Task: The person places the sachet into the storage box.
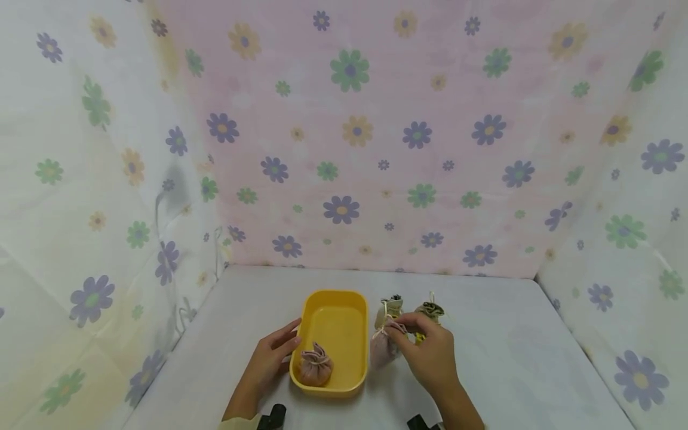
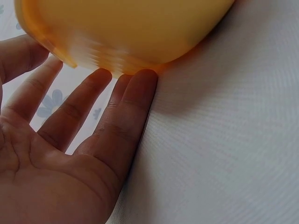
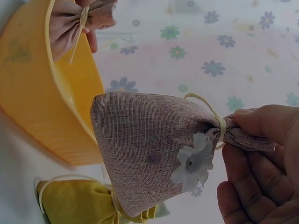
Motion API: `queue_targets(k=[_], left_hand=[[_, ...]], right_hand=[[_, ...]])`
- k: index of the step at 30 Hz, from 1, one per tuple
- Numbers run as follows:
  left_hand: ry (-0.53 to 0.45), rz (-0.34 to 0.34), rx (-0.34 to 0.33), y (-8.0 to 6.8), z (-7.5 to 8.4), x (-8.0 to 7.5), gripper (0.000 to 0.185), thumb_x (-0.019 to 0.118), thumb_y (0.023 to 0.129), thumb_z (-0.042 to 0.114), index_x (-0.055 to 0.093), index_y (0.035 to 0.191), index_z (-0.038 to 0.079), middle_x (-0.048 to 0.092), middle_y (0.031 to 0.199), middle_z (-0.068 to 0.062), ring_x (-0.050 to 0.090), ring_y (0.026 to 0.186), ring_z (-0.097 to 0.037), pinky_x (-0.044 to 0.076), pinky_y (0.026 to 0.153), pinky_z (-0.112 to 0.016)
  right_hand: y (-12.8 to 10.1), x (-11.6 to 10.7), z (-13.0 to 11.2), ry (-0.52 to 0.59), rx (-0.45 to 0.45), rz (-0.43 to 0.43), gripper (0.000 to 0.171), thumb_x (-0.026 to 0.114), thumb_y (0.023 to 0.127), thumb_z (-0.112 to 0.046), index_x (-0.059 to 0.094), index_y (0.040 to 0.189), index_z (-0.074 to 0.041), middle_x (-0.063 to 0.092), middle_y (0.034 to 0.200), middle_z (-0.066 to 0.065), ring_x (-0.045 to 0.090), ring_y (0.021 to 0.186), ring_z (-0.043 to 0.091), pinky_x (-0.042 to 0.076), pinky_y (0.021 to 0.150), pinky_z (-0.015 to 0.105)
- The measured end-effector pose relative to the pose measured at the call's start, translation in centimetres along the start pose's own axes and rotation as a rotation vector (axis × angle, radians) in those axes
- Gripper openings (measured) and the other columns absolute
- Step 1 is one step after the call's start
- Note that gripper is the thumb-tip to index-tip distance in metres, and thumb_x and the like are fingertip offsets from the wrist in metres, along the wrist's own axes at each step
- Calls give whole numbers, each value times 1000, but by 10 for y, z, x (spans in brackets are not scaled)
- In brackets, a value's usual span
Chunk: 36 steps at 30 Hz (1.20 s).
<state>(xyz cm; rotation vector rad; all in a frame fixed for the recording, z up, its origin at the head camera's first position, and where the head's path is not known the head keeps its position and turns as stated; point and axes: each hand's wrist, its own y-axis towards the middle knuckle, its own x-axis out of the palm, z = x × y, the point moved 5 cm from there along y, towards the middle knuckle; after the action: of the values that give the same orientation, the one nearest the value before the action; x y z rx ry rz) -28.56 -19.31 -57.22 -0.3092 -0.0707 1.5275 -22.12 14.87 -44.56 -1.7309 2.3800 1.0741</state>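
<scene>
My right hand [image 1: 432,355] pinches the gathered neck of a mauve drawstring pouch [image 3: 145,144] between thumb and fingers. This pouch has a pale cord and a white fabric flower, and it hangs just right of a yellow plastic tray [image 1: 344,334]. Inside the tray's near left corner sits a pinkish-brown pouch [image 1: 316,366], tied at the neck. My left hand [image 1: 270,353] rests against the tray's left side; its fingers [image 2: 140,93] are extended and their tips meet the outer wall.
Behind the right hand stand a beige pouch [image 1: 391,306] and a dark olive-topped pouch [image 1: 431,309], partly covered by the hand. A mustard-yellow pouch [image 3: 74,200] shows low in the right wrist view. Flower-patterned cloth [image 1: 344,149] encloses the white table [image 1: 500,358].
</scene>
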Motion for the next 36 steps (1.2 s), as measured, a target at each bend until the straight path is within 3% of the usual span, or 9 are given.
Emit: queue_targets(k=[13, 27, 36], left_hand=[[-20, 0, 8, -1, 1, 2, 52, 74, 97, 36, 61, 146, 28, 54, 153, -19, 67, 121, -30, 62, 92, -43], [-21, -2, 27, 0, 0, 1, 58, 77, 92, 42, 61, 146, 27, 55, 152, -19, 67, 122, -30, 62, 92, -43], [-6, 16, 11, -1, 1, 1, 55, 76, 93, 40, 62, 145, 27, 56, 151, -19, 66, 123, -31, 62, 93, -44]], right_hand=[[0, 22, -15, 83, 51, -81, 20, 90, 81, -28, 75, 93, -35, 74, 95, -21, 71, 86, 3, 64, 79, 37], [-1, 42, -32, 60, -43, -111, 20, 90, 81, -28, 75, 92, -36, 72, 91, -26, 69, 84, -2, 62, 76, 28], [0, 46, -32, 79, 8, -150, 17, 88, 83, -29, 75, 92, -36, 72, 90, -26, 69, 82, -1, 62, 73, 34]])
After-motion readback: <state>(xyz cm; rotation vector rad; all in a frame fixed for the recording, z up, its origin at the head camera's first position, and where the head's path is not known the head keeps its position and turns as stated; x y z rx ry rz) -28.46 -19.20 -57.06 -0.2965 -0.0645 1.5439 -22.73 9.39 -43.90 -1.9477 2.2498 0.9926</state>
